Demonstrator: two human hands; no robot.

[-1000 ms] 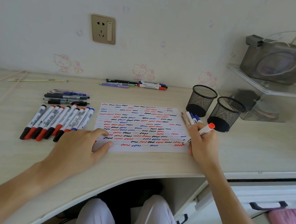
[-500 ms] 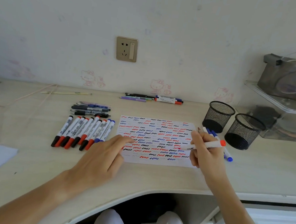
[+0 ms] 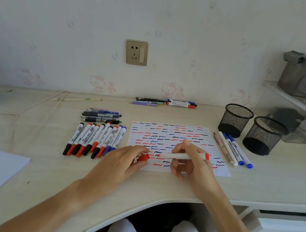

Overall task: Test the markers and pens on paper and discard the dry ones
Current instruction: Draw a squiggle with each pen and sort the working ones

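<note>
Uncapping done | my right hand (image 3: 192, 163) grasps the red marker (image 3: 183, 156) level above the paper (image 3: 210, 133); my left hand (image 3: 125, 160) pinches its cap (image 3: 143, 157) | next, I judge: tip down, draw a squiggle.

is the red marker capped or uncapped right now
Uncapped: the red marker in the right hand shows its bare tip, and the left hand holds the cap.
</note>
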